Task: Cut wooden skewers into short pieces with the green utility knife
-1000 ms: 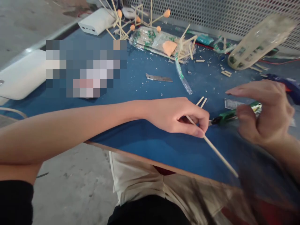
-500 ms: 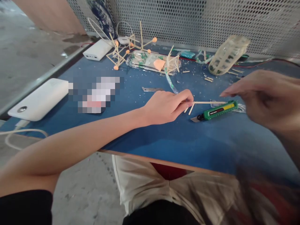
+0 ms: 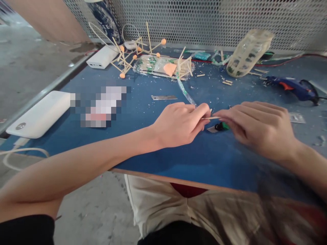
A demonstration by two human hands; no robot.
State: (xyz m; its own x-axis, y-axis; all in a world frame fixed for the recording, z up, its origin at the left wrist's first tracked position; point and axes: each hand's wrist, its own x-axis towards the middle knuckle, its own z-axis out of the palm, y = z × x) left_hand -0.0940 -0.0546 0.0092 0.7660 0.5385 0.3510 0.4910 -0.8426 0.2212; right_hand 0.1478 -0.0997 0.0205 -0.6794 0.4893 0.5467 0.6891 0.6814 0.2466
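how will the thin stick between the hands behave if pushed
The stick looks fairly stiff, running straight between the left hand and right hand. Being so slender, it is probably light and might snap if bent hard.

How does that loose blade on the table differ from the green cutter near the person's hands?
The loose blade is bare metal, while the cutter shows green and black parts behind its metal tip. The loose blade lies in full view; the cutter is partly hidden by the right hand. Both show flat metal and lie on the blue table.
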